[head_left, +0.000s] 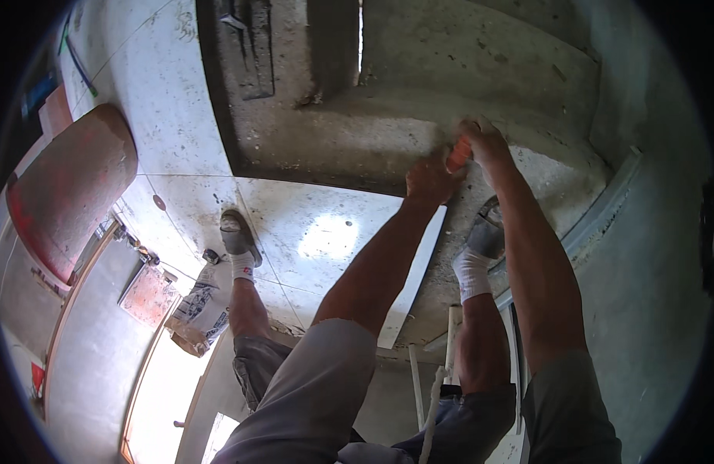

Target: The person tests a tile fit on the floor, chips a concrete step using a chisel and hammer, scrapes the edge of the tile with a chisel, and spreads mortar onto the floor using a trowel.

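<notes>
Orange-red piece point(459, 157) sits btwn both hands, low over rough concrete point(349, 139), just past the corner of the white tile point(326, 267). Grip: L hand point(434, 179) is curled in nr its lower end, R hand point(487, 145) is wrapped over the upper end; both look closed round it, fingertip detail too blurred to tell. To handle it well, I'd say: hold firm w/ both, wrists steady, arms working tog., & keep knuckles off the gritty surface. R shoe point(488, 232) is on concrete nr the hands, L shoe point(237, 233) on tile, so stance is wide; weight best kept even. In the way, prob.: the tile's bare edge under the L forearm point(372, 267), plus that R shoe. Farther R, a long pale bar point(608, 205) lies along the wall point(655, 201). Far L, a red-rimmed curved panel point(78, 182); nr L shoe, a crumpled sack point(206, 309).
</notes>
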Tool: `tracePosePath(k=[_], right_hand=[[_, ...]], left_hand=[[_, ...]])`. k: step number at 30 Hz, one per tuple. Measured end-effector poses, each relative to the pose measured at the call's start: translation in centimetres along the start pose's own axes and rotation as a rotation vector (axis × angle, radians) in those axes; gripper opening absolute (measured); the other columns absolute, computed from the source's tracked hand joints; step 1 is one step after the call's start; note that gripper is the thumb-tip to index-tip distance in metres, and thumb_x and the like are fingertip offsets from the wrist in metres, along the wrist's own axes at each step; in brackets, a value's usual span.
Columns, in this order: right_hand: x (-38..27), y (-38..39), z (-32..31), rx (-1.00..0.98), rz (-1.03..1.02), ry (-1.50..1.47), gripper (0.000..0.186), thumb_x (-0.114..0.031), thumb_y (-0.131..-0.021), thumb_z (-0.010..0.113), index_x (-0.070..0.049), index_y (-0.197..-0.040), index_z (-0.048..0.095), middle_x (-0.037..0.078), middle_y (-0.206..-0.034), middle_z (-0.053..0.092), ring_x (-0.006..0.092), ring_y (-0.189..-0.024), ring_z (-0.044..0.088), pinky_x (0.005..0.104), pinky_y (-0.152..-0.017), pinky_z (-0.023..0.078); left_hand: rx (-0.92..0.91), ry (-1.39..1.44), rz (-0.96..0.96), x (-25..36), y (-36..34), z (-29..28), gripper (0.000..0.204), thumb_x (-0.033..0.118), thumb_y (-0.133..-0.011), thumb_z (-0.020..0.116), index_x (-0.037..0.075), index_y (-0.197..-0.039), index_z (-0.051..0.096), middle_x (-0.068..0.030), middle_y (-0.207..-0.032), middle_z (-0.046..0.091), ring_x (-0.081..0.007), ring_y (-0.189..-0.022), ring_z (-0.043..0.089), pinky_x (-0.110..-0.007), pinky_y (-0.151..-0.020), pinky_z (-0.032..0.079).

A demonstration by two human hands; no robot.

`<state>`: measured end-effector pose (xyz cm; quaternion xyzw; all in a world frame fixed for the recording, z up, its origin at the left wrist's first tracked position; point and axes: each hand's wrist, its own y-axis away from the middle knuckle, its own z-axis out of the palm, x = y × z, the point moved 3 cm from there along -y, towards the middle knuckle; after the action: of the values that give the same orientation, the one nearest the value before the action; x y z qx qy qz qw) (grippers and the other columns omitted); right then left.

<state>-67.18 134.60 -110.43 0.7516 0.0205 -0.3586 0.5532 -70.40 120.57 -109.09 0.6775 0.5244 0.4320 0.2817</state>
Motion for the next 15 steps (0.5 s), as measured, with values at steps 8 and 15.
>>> tracePosePath(k=[8,15], right_hand=[[-0.8,3.1,0.9,0.059,0.009,-0.143,0.016,-0.013,-0.080,0.054,-0.001,-0.089,0.051,0.007,-0.065,0.054,0.0111,-0.056,0.050,0.0268,-0.052,0.042],[-0.7,6.0,-0.4,0.072,-0.132,-0.017,0.019,-0.016,-0.082,0.057,-0.001,-0.092,0.050,0.005,-0.068,0.055,0.0130,-0.061,0.053,0.0296,-0.061,0.045]], left_hand=[[0.189,0.051,0.382,-2.4,5.0,1.7,0.051,0.038,-0.072,0.067,0.005,-0.108,0.050,-0.0161,-0.095,0.055,-0.0343,-0.089,0.056,-0.046,-0.077,0.044],[0.270,-0.073,0.486,-2.8,6.3,2.4,0.045,0.032,-0.070,0.068,0.004,-0.100,0.050,-0.0134,-0.093,0.050,-0.0308,-0.088,0.050,-0.044,-0.075,0.039]])
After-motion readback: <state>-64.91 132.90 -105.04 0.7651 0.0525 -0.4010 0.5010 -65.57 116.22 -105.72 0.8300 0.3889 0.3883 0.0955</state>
